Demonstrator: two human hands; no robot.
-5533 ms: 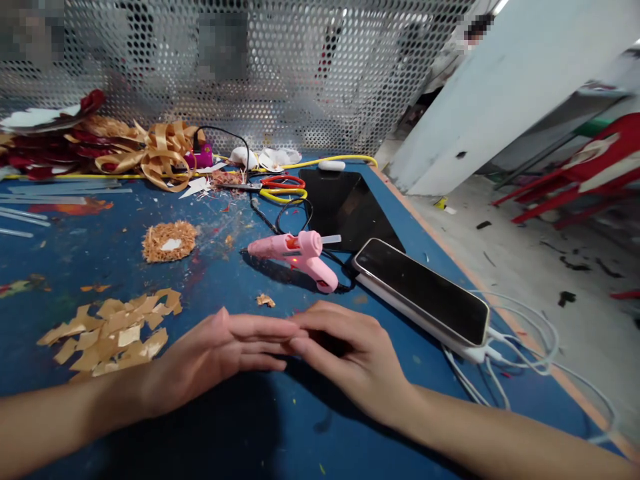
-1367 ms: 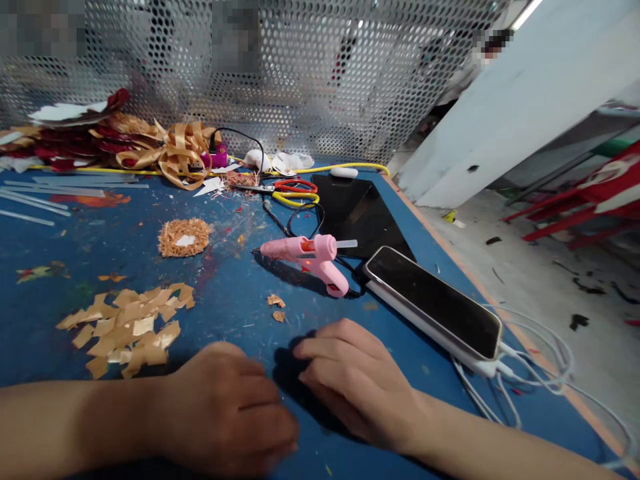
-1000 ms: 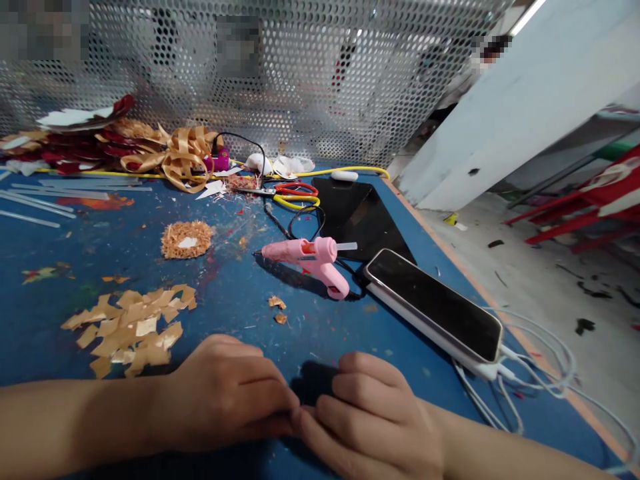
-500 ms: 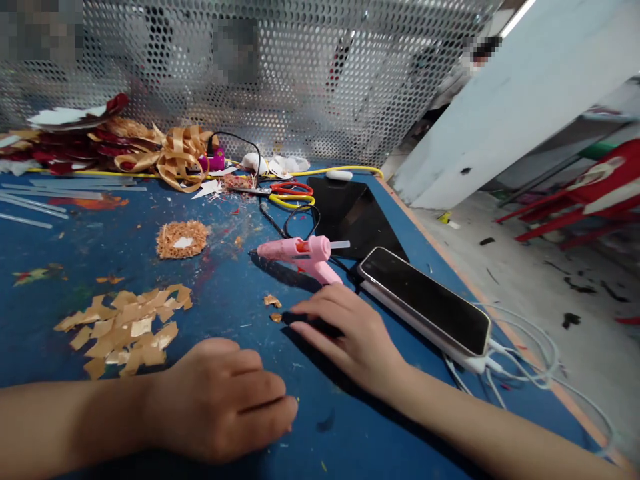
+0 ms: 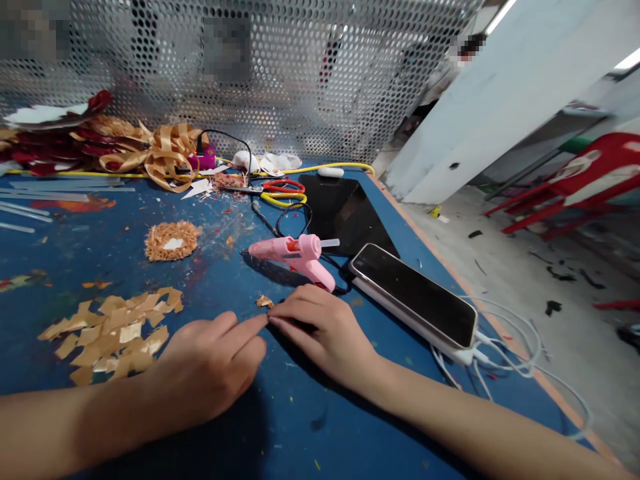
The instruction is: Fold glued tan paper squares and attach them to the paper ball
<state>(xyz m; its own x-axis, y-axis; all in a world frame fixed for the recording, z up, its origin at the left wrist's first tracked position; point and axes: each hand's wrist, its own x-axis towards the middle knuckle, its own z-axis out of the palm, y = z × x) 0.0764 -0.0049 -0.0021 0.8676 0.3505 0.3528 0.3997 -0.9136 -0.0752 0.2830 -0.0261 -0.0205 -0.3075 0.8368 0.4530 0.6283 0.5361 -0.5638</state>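
My left hand point(image 5: 217, 360) is closed, its index finger stretched to meet the fingertips of my right hand point(image 5: 323, 330) just above the blue table point(image 5: 320, 440). The right hand's thumb and fingers are pinched together there; whatever lies between the fingertips is too small or hidden to make out. Just beyond them lies a small folded scrap of gold ribbon point(image 5: 264, 301). Left of my left hand spreads a pile of cut gold ribbon pieces point(image 5: 113, 330). A pink glue gun point(image 5: 295, 253) rests behind my right hand, a clear glue stick poking from its back end.
A frilly tan patch with a white centre point(image 5: 173, 240) lies farther left. Scissors point(image 5: 285, 192), a black tablet point(image 5: 350, 213) and a phone point(image 5: 415, 297) on a white block with cables lie to the right. Gold ribbon loops point(image 5: 173, 150) and glue sticks point(image 5: 50, 193) sit at the back.
My left hand has moved up and its index finger now meets my right fingertips. The nearer of two small ribbon scraps no longer shows. The view has shifted slightly right.
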